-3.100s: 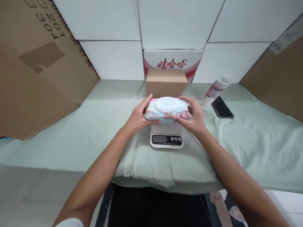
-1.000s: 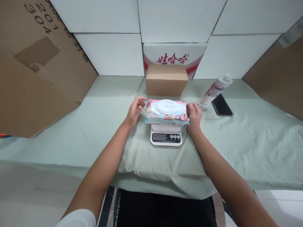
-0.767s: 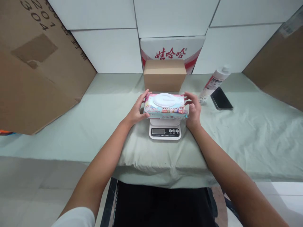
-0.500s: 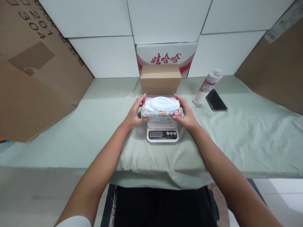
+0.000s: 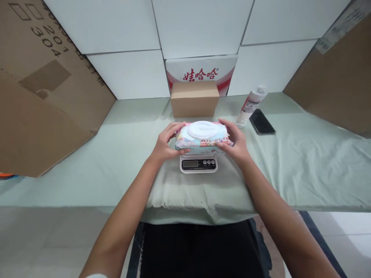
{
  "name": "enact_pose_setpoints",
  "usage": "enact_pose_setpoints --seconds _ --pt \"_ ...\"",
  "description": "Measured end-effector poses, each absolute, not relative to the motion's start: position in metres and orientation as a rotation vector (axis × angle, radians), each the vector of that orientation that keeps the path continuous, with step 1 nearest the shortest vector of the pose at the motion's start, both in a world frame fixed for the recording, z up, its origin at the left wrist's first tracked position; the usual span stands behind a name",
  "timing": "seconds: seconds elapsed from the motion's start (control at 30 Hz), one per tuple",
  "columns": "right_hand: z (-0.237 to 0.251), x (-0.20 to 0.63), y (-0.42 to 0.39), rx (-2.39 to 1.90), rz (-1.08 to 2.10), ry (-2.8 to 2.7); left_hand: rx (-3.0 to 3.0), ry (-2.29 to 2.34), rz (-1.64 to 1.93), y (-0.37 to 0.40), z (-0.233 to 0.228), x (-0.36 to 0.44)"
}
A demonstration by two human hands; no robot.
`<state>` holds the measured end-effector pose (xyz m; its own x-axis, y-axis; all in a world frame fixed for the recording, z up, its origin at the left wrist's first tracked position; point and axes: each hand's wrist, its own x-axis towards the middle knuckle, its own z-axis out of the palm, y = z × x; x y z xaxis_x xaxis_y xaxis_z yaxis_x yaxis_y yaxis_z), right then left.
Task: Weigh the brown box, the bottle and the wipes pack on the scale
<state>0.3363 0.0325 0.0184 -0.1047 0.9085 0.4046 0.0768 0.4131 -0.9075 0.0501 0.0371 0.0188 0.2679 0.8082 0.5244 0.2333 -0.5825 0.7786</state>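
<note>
I had the pack of wet wipes (image 5: 203, 136) between both hands, right over the kitchen scale (image 5: 198, 165), whose weighing plate it hid; whether it rested on the scale or hung just above it, I could not tell. My left hand (image 5: 166, 143) clasped the pack's left end, fingers (image 5: 176, 127) curled over the top edge and thumb pressed against the front. My right hand (image 5: 236, 143) gripped the right end the same way. The pack lay flat, its white lid facing up. The scale sat on the pale green cloth (image 5: 304, 162), display toward me. Behind the scale stood a small cardboard box (image 5: 194, 98). To the scale's right, well apart, a white bottle (image 5: 249, 106) leaned beside a dark phone (image 5: 261, 122).
</note>
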Motion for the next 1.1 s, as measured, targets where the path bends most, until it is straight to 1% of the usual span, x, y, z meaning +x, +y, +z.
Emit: enact_pose_setpoints --seconds 0.17,0.3,0.4,0.57,0.67,0.77,0.83,0.87,0.93,1.0,1.03,1.1 --pt "0.031 0.409 -0.012 -1.011 0.738 -1.469 2.166 0.709 1.179 0.024 0.038 0.112" --pt "0.017 0.484 -0.033 -1.167 0.602 -1.404 2.188 0.583 0.981 0.027 0.029 0.188" --pt "0.002 0.525 -0.036 -1.301 0.581 -1.283 2.193 0.567 0.804 0.035 0.018 0.241" --pt "-0.013 0.561 -0.028 -1.431 0.543 -1.123 2.136 0.631 0.646 0.046 0.006 0.298" --pt "-0.005 0.57 -0.029 -1.557 0.465 -1.116 2.109 0.667 0.611 0.047 0.007 0.308" --pt "0.023 0.558 -0.035 -1.705 0.19 -1.287 2.117 0.63 0.644 0.048 0.016 0.287" --pt "0.043 0.533 -0.033 -1.673 0.026 -1.35 2.118 0.615 0.78 0.052 0.024 0.251" --pt "0.051 0.515 -0.026 -1.611 0.029 -1.335 2.097 0.645 0.898 0.056 0.028 0.227" --pt "0.058 0.476 0.0 -1.448 0.203 -1.202 2.012 0.773 1.158 0.067 0.03 0.171" --pt "0.052 0.437 0.041 -1.249 0.426 -0.956 1.825 0.989 1.403 0.081 0.024 0.115" --pt "0.045 0.419 0.064 -1.236 0.516 -0.852 1.698 1.108 1.507 0.088 0.018 0.089" --pt "0.027 0.391 0.108 -1.272 0.528 -0.685 1.447 1.298 1.63 0.101 0.002 0.049"
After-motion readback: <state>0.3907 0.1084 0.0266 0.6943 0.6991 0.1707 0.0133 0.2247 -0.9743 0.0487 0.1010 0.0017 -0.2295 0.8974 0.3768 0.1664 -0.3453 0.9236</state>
